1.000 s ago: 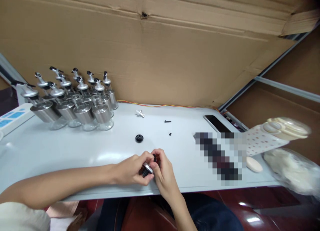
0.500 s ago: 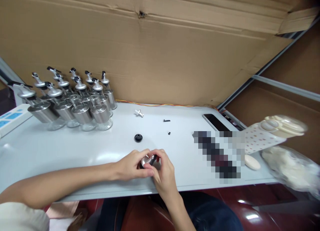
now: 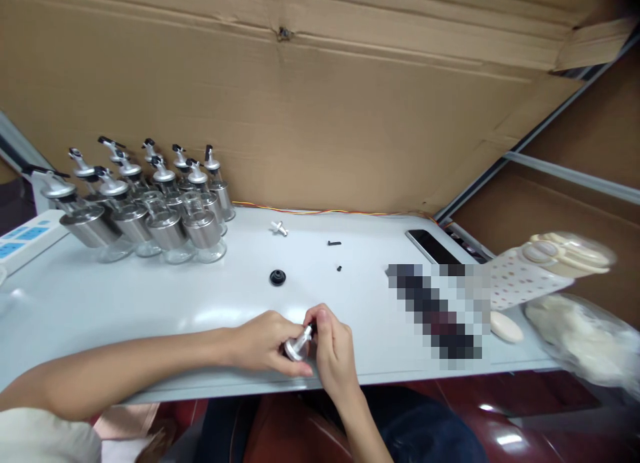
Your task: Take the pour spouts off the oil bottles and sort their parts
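Two bare hands meet over the near edge of the bench [image 3: 150, 309], and from where I'm standing the silver pourer stopper [image 3: 297, 348] sits right between them. The left hand [image 3: 273, 343] is curled around its base, thumb below and fingers above. The right hand [image 3: 334, 346] is closed at the spout's black tip [image 3: 313, 329], its fingers hiding most of that end. The spout tilts up toward the right hand.

Just beyond the left hand lies a round black stopper ring [image 3: 277, 277], and farther past it a small white-and-silver fitting [image 3: 279, 229]. Beyond the right hand I can see a tiny black cap [image 3: 339, 269], with a thin black lever [image 3: 335, 243] behind it. Well off to the left of both hands, steel-banded glass bottles [image 3: 203, 228] stand in a cluster, most topped with pourers, while two at the front have bare necks.
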The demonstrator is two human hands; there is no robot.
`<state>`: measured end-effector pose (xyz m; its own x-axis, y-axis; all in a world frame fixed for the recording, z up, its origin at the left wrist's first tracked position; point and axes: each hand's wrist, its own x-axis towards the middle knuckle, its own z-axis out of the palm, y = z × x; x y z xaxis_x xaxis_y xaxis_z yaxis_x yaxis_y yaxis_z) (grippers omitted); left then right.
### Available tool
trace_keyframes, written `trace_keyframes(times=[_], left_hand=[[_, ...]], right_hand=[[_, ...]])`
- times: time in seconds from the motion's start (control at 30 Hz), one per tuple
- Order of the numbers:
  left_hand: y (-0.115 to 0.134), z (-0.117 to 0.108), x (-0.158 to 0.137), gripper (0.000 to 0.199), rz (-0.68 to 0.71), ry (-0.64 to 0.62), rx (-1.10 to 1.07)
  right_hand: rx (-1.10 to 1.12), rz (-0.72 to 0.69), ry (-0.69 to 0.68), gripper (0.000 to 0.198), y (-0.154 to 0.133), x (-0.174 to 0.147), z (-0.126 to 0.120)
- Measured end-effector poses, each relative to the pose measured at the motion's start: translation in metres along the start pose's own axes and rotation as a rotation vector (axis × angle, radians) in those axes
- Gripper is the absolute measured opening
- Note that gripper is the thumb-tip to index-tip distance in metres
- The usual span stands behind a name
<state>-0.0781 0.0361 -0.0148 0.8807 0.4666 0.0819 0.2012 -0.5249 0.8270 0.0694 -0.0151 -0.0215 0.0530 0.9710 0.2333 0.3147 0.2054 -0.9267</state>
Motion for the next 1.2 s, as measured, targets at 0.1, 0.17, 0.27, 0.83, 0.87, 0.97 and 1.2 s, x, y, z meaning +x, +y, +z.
trace_keyframes(times=[0.1,0.17,0.27,0.83,0.87,0.97,1.2], left_hand=[[0.001,-0.005,0.001,0.03,-0.056,0.017,-0.145],[0.001,-0.006,0.001,0.03,-0.093,0.046,-0.181],[-0.001,-0.005,0.001,0.033,-0.153,0.105,-0.251],[-0.002,-0.004,0.002,0.033,-0.237,0.131,-0.461],[-0.003,-0.004,0.002,0.033,-0.235,0.13,-0.453],[-0.002,-0.005,0.001,0.031,-0.233,0.127,-0.398],[0.0,-0.004,-0.002,0.031,-0.181,0.167,-0.345]], right_hand=[[0.097,0.06,0.038,0.044,-0.002,0.002,0.0],[0.096,0.038,0.1,0.047,-0.002,0.003,0.0],[0.005,-0.004,0.192,0.047,-0.001,0.005,-0.004],[-0.662,0.174,-0.057,0.016,0.035,0.17,-0.077],[-0.673,0.178,-0.066,0.015,0.042,0.17,-0.077],[-0.704,0.184,-0.077,0.016,0.055,0.17,-0.076],[-0.768,0.13,-0.05,0.031,0.061,0.169,-0.087]])
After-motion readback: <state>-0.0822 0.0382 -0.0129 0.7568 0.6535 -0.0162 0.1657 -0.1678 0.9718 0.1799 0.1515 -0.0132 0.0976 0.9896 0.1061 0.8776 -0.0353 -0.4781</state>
